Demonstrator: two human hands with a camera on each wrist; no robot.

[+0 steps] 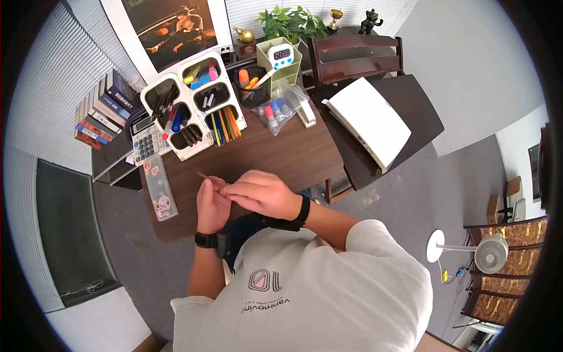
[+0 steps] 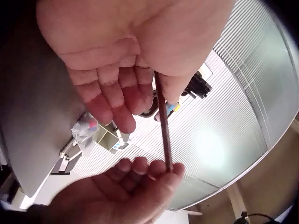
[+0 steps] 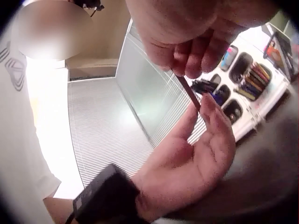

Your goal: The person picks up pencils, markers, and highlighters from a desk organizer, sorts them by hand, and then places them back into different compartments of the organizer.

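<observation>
A slim brown pencil [image 2: 163,123] spans the gap between both hands, above the near part of the desk [image 1: 264,144]. My left hand [image 1: 212,205], palm turned up, holds one end at its thumb and fingers; the right wrist view shows this left hand [image 3: 198,149] below the pencil [image 3: 188,92]. The other end is pinched between thumb and fingertips of my right hand [image 1: 264,195], seen at the bottom of the left wrist view [image 2: 126,191]. Both ends of the pencil are partly covered by fingers.
Beyond the hands stands a white organizer [image 1: 190,149] with pens, markers and colored pencils [image 1: 226,126]. Left of it are a calculator [image 1: 146,145] and a stickered clear case [image 1: 159,190]. Behind lie a bagged marker set [image 1: 275,114], stapler [image 1: 306,114] and timer [image 1: 280,56].
</observation>
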